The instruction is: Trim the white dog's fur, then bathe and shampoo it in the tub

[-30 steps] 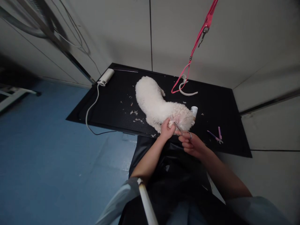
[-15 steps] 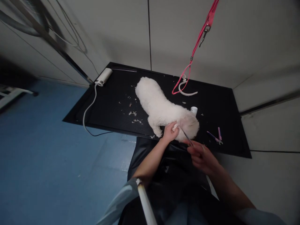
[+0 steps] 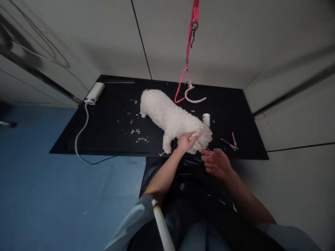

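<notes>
A curly white dog (image 3: 167, 111) lies or stands across the black table, its rear to the back left and its head close to me. My left hand (image 3: 186, 143) is closed at the side of the dog's head, pinching what looks like its ear (image 3: 193, 136). In my right hand (image 3: 216, 164) is a slim metal tool with scissor-type finger rings (image 3: 219, 152), either scissors or forceps. Its thin end reaches the ear beside my left fingers. The tips are too small to make out.
On the black table (image 3: 104, 143) are a white can (image 3: 206, 119), pink-and-purple nail clippers (image 3: 232, 142), a corded white device (image 3: 95, 92), a curved white piece (image 3: 196, 101) and fur tufts (image 3: 141, 139). A pink loop leash (image 3: 187, 48) hangs above. A white rod (image 3: 162, 226) sticks up near me.
The view has shifted, so the table lies further left. The dog's head is tilted differently, showing more of the can. My right hand's finger rings now show spread apart; both hands stay at the head.
</notes>
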Demonstrator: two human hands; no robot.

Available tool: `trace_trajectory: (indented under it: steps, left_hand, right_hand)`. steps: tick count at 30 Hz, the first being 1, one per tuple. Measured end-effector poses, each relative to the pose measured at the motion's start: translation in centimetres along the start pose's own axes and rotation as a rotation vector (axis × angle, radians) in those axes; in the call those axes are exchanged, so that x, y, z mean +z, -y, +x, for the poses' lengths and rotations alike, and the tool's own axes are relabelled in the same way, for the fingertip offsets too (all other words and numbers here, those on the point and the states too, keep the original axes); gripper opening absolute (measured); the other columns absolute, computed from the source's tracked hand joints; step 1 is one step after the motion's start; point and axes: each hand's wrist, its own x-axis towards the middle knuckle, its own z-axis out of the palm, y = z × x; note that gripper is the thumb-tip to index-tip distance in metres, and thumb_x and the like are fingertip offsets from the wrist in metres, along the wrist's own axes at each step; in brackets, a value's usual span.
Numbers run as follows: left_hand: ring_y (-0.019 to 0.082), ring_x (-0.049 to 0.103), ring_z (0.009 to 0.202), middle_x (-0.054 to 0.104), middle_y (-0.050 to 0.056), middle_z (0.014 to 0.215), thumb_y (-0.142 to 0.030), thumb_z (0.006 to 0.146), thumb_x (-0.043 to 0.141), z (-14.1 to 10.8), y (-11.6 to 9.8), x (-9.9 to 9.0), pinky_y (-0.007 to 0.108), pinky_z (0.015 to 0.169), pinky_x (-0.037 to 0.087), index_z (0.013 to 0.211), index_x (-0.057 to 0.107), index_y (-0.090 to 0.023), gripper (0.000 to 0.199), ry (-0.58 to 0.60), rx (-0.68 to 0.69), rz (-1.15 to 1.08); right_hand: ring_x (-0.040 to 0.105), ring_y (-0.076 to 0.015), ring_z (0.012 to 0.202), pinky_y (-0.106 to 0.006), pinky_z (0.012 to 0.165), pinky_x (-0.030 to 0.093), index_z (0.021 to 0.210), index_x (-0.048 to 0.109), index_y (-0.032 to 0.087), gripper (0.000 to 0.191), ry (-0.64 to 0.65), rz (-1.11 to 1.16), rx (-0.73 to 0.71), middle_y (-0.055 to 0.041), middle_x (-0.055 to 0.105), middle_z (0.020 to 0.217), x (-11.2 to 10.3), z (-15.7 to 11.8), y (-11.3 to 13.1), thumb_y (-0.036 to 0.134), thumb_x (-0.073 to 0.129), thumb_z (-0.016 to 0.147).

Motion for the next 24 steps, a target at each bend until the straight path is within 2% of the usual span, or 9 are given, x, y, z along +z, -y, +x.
trace_trajectory:
  steps: [7, 14, 20, 24]
  left_hand:
    - [0.020, 0.076, 0.088, 0.080, 0.006, 0.102, -0.011, 0.082, 0.068, -1.3, -0.6, -0.7, 0.033, 0.083, 0.061, 0.106, 0.079, -0.020, 0.028, 0.107, -0.050, -0.025]
    - [0.020, 0.076, 0.085, 0.080, 0.007, 0.100, -0.010, 0.082, 0.067, -2.5, -0.2, -1.0, 0.033, 0.083, 0.062, 0.106, 0.079, -0.017, 0.027, 0.143, -0.095, -0.081]
    - [0.020, 0.075, 0.099, 0.079, 0.007, 0.110, -0.014, 0.085, 0.068, -2.5, -0.9, -1.4, 0.033, 0.093, 0.059, 0.112, 0.077, -0.018, 0.029, 0.162, -0.174, -0.034]
    - [0.023, 0.074, 0.094, 0.079, 0.007, 0.099, -0.020, 0.081, 0.074, -2.0, -1.2, -1.5, 0.035, 0.091, 0.059, 0.102, 0.078, -0.018, 0.021, 0.210, -0.232, 0.050]
  right_hand:
    - [0.009, -0.0065, 0.045, -0.020, 0.046, 0.015, 0.108, 0.056, 0.019, 0.036, -0.038, 0.105, -0.034, 0.0109, 0.035, 0.061, -1.3, 0.4, -0.4, 0.047, 0.052, 0.085]
    - [0.016, -0.0069, 0.044, -0.019, 0.045, 0.020, 0.107, 0.057, 0.018, 0.035, -0.016, 0.260, -0.013, 0.0093, 0.040, 0.063, -2.1, 0.5, -2.2, 0.045, 0.044, 0.088]
    - [0.023, -0.0067, 0.043, -0.018, 0.046, 0.027, 0.110, 0.054, 0.018, 0.031, 0.130, 0.349, -0.050, 0.0087, 0.042, 0.064, -3.4, 1.8, -2.9, 0.042, 0.044, 0.092]
    - [0.032, -0.0065, 0.043, -0.018, 0.045, 0.032, 0.115, 0.054, 0.016, 0.030, 0.189, 0.466, -0.063, 0.0073, 0.047, 0.066, -3.6, 2.9, -2.8, 0.033, 0.042, 0.094]
